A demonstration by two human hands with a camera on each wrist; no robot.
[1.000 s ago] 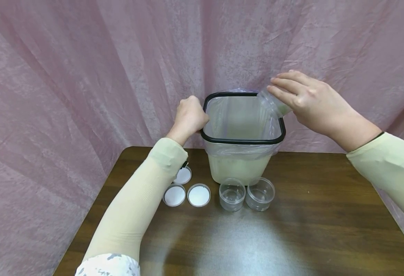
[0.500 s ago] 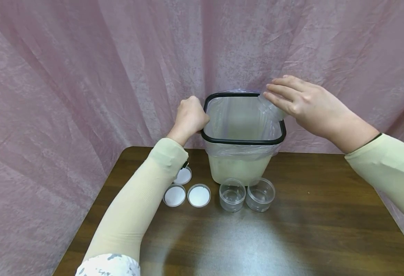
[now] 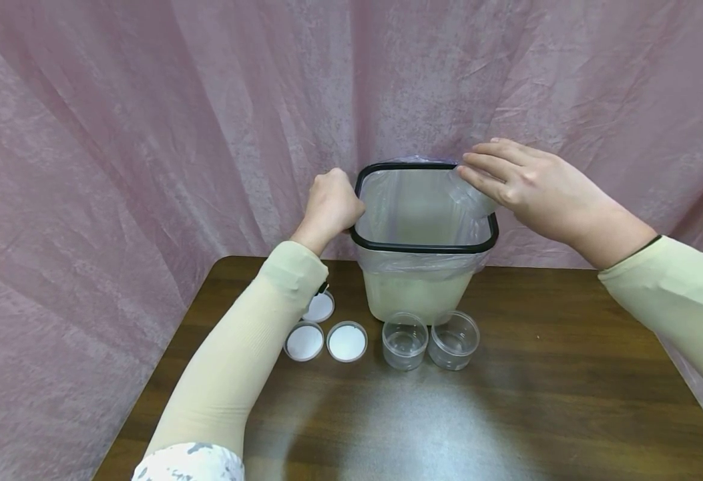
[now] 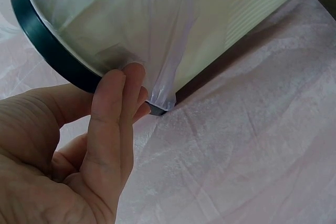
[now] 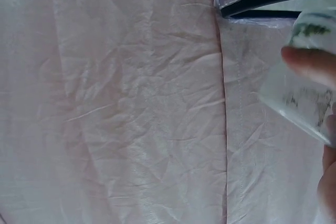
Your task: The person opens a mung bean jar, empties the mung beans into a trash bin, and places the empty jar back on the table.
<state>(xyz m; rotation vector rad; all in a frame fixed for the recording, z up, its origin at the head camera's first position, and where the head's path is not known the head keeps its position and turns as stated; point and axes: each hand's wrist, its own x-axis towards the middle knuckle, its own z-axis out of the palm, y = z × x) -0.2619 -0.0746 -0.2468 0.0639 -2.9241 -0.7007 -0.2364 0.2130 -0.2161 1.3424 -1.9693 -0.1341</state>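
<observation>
In the head view, a pale cream trash bin (image 3: 417, 294) stands upright on the table, lined with a clear plastic bag (image 3: 447, 262) under a black rim (image 3: 423, 248). At the bin's left side my left hand (image 3: 330, 204) grips the rim, its fingers bent against the bag edge in the left wrist view. My right hand (image 3: 537, 187) holds a clear plastic jar (image 3: 473, 195) tilted over the bin's right rim, mouth toward the inside. Green and dark bits show in the jar (image 5: 299, 95) in the right wrist view; the hand hides part of it.
Two clear, open jars (image 3: 404, 342) stand side by side before the bin. Left of them lie three round lids (image 3: 346, 341) with white faces, one partly behind the left forearm. A pink curtain (image 3: 207, 133) hangs behind the brown wooden table (image 3: 567, 374).
My right hand has sunk slightly and shifted left, tipping the jar further down over the bin. The left hand keeps its hold on the rim.
</observation>
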